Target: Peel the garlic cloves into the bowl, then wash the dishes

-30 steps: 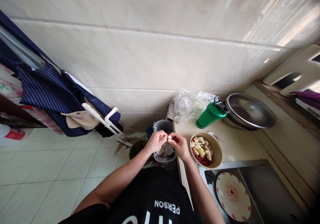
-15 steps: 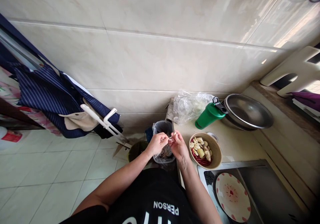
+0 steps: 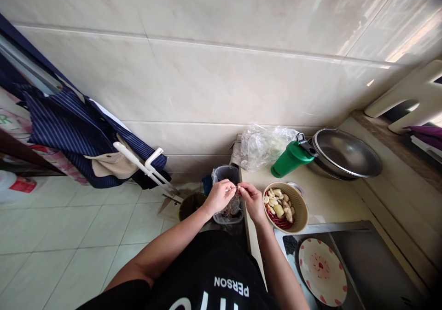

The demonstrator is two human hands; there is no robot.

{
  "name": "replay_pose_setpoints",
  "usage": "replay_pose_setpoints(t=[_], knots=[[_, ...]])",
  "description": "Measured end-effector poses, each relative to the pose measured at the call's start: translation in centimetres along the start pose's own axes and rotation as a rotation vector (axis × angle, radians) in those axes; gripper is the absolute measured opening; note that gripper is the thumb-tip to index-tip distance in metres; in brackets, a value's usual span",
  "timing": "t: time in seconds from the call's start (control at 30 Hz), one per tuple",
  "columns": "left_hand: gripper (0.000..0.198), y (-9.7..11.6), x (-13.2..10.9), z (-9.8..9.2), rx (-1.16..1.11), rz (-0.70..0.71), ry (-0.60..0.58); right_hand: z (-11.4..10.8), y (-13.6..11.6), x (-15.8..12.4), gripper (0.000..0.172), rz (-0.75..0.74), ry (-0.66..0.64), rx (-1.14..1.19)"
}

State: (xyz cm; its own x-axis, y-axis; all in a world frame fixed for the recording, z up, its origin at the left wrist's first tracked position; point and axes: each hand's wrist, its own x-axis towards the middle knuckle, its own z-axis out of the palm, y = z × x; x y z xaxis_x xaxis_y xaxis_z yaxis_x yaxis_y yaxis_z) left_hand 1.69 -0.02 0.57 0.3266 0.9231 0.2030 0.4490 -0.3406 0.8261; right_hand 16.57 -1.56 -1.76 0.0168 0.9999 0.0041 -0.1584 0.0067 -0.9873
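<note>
Pale and tiny, the garlic clove (image 3: pixel 237 188) sits pinched between both sets of fingertips, held over the far edge of a bin, just left of the counter's end. I can make out only a sliver of it; the fingers cover the rest, and I cannot tell whether skin is still on it. My view shows the left hand (image 3: pixel 218 196) curled tight, thumb and forefinger nipping the clove's left end. The right hand (image 3: pixel 253 199) is closed the same way on the other end, its knuckles toward me.

Below the hands stands the small bin (image 3: pixel 226 172), lined with a clear bag. It holds dark scraps that I cannot identify, and the hands hide part of its mouth.

Just right of the right hand, a beige bowl (image 3: pixel 303 211) rests on the counter (image 3: pixel 324 199). It contains peeled garlic cloves (image 3: pixel 276 198) lying over red chillies (image 3: pixel 276 221).

Farther back lie a crumpled clear plastic bag (image 3: pixel 262 146), contents unclear, and a green bottle (image 3: pixel 292 158) tilted against a steel basin (image 3: pixel 347 152). Nearest me, a red-patterned plate (image 3: pixel 322 272) lies in the sink (image 3: pixel 373 264), which is cut off by the picture's edge.
</note>
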Motion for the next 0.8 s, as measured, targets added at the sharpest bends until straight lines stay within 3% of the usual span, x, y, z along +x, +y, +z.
replay_pose_setpoints(t=[0.23, 0.5, 0.63, 0.8], knots=[[0.031, 0.1, -0.2, -0.1, 0.017, 0.028, -0.071, -0.4, -1.3, 0.2, 0.019, -0.294, -0.048, -0.524], [0.03, -0.3, -0.2, 0.0, -0.09, -0.01, -0.041, 0.2, -1.9, -0.1, 0.023, -0.382, -0.028, -0.638], [0.024, -0.2, 0.0, -0.1, -0.107, -0.031, 0.023, 0.9, -1.2, -0.3, 0.017, -0.276, 0.009, -0.431], [0.023, -0.6, 0.0, 0.1, -0.14, -0.127, 0.049, 1.6, 0.3, -0.1, 0.018, 0.135, 0.081, 0.296]])
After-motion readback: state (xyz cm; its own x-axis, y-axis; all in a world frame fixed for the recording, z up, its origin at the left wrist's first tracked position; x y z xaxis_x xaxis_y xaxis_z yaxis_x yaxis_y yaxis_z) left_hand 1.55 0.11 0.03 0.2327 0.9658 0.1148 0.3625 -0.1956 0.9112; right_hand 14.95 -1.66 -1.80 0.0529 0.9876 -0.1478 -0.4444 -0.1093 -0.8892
